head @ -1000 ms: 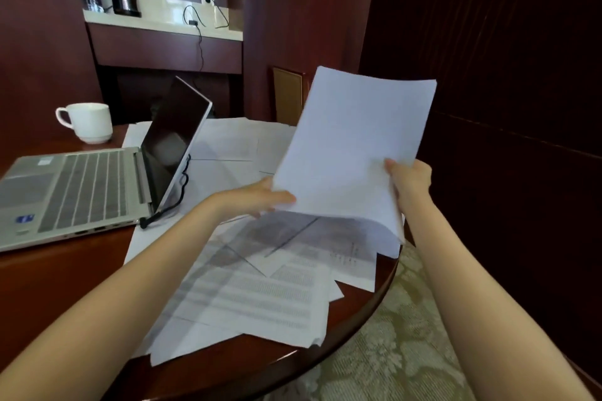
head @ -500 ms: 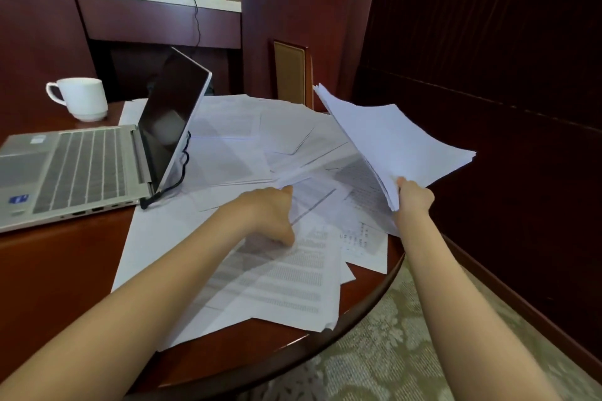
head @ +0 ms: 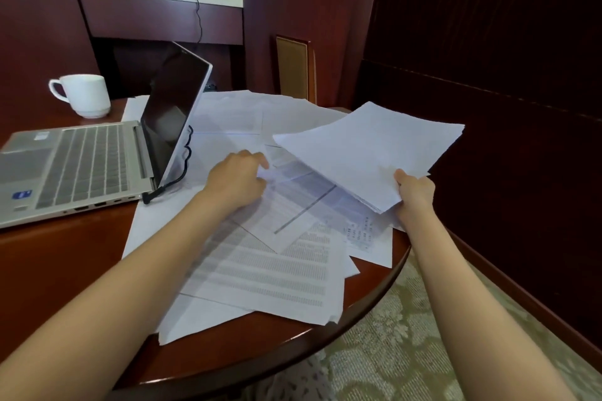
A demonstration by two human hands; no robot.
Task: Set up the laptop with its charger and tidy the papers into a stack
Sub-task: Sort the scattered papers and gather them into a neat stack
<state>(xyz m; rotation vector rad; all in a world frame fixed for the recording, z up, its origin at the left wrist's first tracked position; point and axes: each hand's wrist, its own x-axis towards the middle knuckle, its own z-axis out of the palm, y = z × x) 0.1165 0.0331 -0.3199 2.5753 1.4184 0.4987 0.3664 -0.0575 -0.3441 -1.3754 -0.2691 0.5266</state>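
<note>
Two hands, one stack half-gathered.
Our right hand (head: 415, 192) grips the sheaf of papers (head: 368, 150) by its near corner, right of centre, long axis running up-left; our left hand (head: 237, 181), nearer the loose printed sheets (head: 277, 270) mid-frame, pinches one's edge. Since half a second ago the sheaf has tipped flatter. The open laptop (head: 81, 166) sits left, charger cable (head: 182, 169) at its corner.

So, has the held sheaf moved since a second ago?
Yes: the sheaf tipped from upright to nearly flat, down toward the table, in the right hand.
</note>
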